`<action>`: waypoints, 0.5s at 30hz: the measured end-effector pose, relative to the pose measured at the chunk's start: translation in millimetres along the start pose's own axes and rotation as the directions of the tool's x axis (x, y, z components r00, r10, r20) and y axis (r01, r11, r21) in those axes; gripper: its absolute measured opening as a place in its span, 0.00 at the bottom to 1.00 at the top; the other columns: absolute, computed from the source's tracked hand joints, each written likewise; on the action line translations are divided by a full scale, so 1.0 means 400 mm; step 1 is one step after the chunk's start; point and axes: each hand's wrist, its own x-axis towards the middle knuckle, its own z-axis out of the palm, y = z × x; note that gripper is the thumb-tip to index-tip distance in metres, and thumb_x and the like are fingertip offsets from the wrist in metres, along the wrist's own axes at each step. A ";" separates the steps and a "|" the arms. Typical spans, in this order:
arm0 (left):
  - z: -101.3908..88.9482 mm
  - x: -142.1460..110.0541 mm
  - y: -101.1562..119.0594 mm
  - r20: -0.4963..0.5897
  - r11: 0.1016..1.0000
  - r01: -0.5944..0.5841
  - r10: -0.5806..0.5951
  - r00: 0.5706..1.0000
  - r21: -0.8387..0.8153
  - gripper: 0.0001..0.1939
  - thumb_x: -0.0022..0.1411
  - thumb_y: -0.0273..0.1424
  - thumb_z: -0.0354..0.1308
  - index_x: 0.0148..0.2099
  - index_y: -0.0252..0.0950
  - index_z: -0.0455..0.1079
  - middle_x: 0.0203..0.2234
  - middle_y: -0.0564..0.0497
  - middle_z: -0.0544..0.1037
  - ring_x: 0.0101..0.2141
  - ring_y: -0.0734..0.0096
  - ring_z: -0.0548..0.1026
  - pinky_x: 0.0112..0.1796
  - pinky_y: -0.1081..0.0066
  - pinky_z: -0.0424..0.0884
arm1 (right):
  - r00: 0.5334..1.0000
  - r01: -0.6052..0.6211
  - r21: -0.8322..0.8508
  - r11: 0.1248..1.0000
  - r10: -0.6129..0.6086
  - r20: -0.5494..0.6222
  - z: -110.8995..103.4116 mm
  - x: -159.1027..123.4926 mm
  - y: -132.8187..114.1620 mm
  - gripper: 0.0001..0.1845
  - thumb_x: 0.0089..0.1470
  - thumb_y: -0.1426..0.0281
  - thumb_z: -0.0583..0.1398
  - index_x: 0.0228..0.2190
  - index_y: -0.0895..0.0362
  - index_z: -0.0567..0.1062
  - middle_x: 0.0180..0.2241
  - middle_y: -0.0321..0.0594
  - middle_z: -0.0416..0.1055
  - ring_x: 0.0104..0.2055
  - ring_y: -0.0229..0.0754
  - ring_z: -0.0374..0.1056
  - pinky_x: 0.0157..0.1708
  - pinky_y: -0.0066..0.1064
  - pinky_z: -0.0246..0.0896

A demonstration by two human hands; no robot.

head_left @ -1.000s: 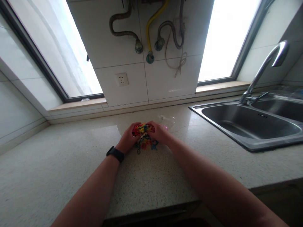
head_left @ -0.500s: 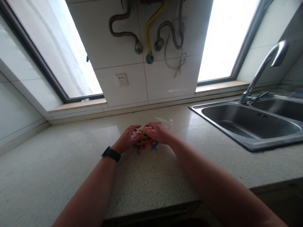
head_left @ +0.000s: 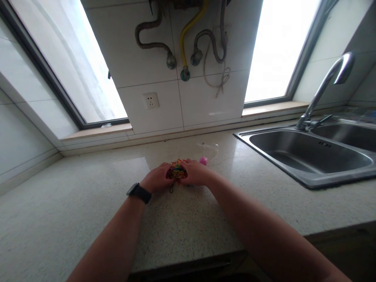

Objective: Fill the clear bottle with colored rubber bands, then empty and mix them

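Note:
A heap of small, thin pieces (head_left: 178,169) in red, yellow, blue and other colours lies on the speckled counter; their exact kind is too small to make out. My left hand (head_left: 160,176), with a dark watch on its wrist, curls round the heap's left side. From the right, my right hand (head_left: 194,172) cups the other side, and both thumbs meet at the near edge. A dark looped piece (head_left: 171,189) lies just below the left hand. Behind the right hand sits a small pink object (head_left: 203,160), near a clear, shiny item (head_left: 216,148) that is hard to make out.
A steel double sink (head_left: 273,143) with a curved tap (head_left: 320,92) is set into the counter (head_left: 182,227) on the right. The tiled wall carries a socket (head_left: 151,100), hoses and a yellow pipe (head_left: 182,43). Windows flank it.
My hands have closed in on the heap, thumbs drawn together at its near side, covering more of it. The pink object now shows behind my right hand.

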 end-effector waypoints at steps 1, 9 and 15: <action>0.002 0.004 0.004 -0.015 1.000 0.000 0.000 1.000 0.009 0.16 0.55 0.38 0.60 0.46 0.39 0.72 0.39 0.46 0.76 0.38 0.58 0.75 0.41 0.62 0.70 | 1.000 -0.001 0.030 1.000 0.001 -0.014 0.004 0.004 0.001 0.32 0.45 0.56 0.64 0.49 0.59 0.70 0.47 0.52 0.71 0.47 0.53 0.69 0.47 0.38 0.62; -0.001 0.024 0.005 -0.195 0.986 0.030 -0.062 0.979 -0.165 0.14 0.57 0.32 0.59 0.47 0.36 0.71 0.39 0.45 0.78 0.39 0.60 0.75 0.41 0.62 0.72 | 0.960 0.032 0.312 0.950 0.058 -0.273 0.025 0.031 0.009 0.21 0.44 0.73 0.63 0.44 0.58 0.71 0.41 0.44 0.75 0.44 0.44 0.70 0.44 0.32 0.61; 0.001 0.024 0.004 -0.272 0.908 -0.009 -0.116 0.955 -0.420 0.19 0.62 0.32 0.55 0.55 0.36 0.67 0.45 0.45 0.77 0.44 0.62 0.75 0.43 0.63 0.74 | 0.914 0.050 0.499 0.865 0.162 -0.372 0.010 0.037 0.002 0.18 0.54 0.69 0.60 0.48 0.55 0.70 0.44 0.42 0.75 0.46 0.42 0.70 0.47 0.34 0.64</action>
